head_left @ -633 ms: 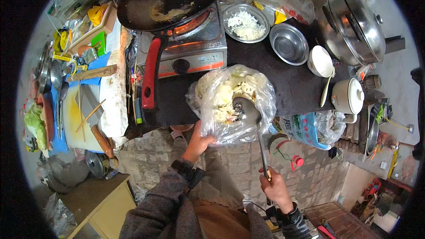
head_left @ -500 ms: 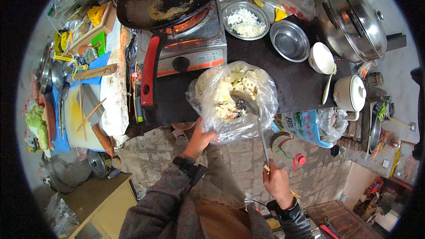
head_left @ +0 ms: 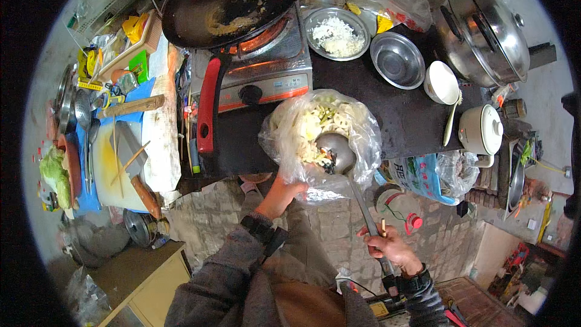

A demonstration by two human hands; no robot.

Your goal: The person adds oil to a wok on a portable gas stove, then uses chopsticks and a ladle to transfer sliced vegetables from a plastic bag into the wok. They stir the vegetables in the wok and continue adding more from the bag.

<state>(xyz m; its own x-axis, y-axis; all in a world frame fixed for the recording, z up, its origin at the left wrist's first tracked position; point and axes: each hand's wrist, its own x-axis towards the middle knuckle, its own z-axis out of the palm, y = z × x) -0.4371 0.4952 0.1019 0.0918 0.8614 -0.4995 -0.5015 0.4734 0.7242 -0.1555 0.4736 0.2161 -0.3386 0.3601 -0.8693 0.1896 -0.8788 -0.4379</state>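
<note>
My left hand [head_left: 284, 196] grips the near edge of a clear plastic bag [head_left: 283, 122] at the counter's front edge. The bag is spread wide round food [head_left: 322, 115] in pale and whitish pieces, with some green and dark bits. My right hand [head_left: 392, 248] is closed on the long handle of a metal ladle [head_left: 358, 197], and a light stick tip shows by its fingers. The ladle's bowl rests in the food, its rounded back partly turned up. Whatever container may sit beneath the plastic is hidden.
A black wok [head_left: 233, 6] sits on the stove [head_left: 266, 79], its red handle [head_left: 209, 109] pointing toward me. Behind the bag are a plate of white shreds [head_left: 362, 48], a metal bowl [head_left: 397, 60] and a white bowl [head_left: 442, 83]. A knife [head_left: 140, 191] lies on the cutting board [head_left: 103, 169] at left.
The ladle's bowl has turned over and shifted slightly left and down in the food. My right hand has moved right and lies further up the handle. My left hand stays on the bag.
</note>
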